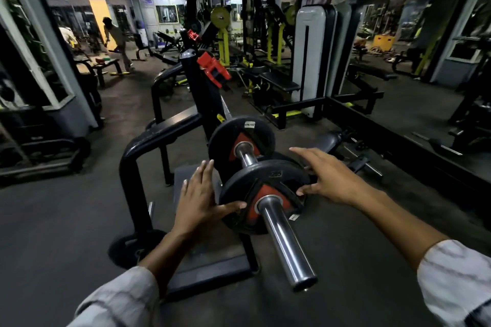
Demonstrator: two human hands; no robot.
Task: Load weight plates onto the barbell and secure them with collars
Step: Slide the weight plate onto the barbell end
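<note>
A chrome barbell sleeve point(285, 241) points toward me at centre. On it sit two black plates with red hubs: a near plate point(239, 188) and a far plate point(225, 138), with bare sleeve between them. My left hand point(198, 200) lies flat against the near plate's left edge, fingers straight, thumb across its face. My right hand point(324, 176) reaches over the plate's right edge, fingers spread, thumb touching the rim. Two red collars point(214, 69) hang on the rack upright beyond the plates.
A black bench rack frame point(148, 141) stands left of the bar, with a plate point(125, 247) on the floor at its foot. A mirror wall point(414, 125) runs along the right. Benches and machines fill the back; a person point(117, 40) stands far left.
</note>
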